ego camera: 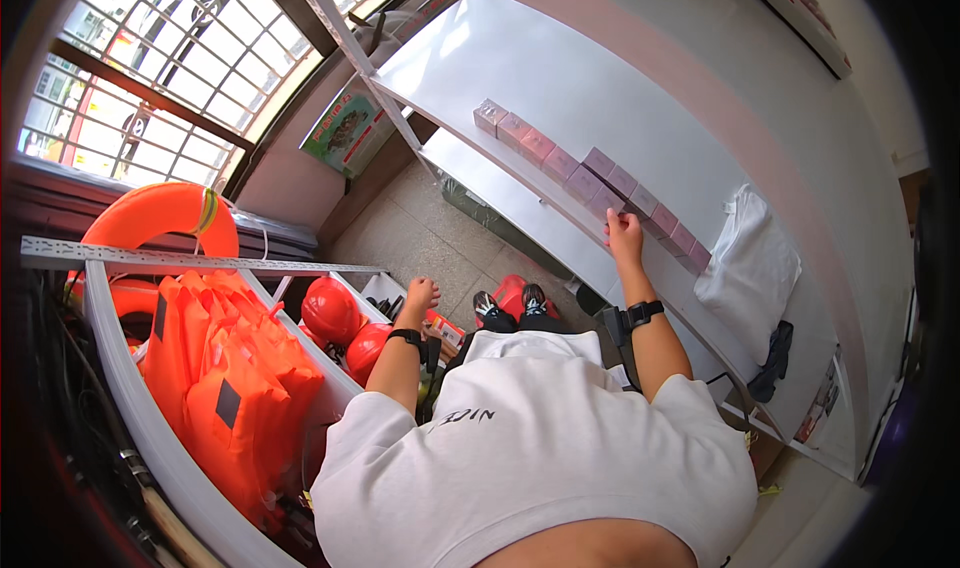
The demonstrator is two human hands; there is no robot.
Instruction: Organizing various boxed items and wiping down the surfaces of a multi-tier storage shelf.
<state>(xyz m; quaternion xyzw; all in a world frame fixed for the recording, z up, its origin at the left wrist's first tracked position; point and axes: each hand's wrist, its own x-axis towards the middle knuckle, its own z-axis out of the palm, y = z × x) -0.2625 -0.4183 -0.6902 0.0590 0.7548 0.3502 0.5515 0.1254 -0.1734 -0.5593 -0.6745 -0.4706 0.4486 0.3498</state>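
Observation:
My right hand point(624, 234) is at a row of small pink and lilac boxes on a white shelf. Its bent thumb and fingers meet the near edge of a lilac box point(604, 201); whether they grip it cannot be told. To the left, the row runs on to a box in shiny clear wrap point(490, 115). More lilac boxes point(643, 199) stand behind and to the right, partly hidden by the hand. Away from the shelf, my left hand point(424, 293) hangs in the air with curled fingers and nothing seen in it.
A white cloth point(750, 257) and a dark cloth point(772, 362) lie at the shelf's right part. Orange life jackets point(232, 373), red helmets point(331, 310) and a lifebuoy point(161, 212) are on the left, by a metal rack point(202, 257). A red stool point(513, 292) is near my feet.

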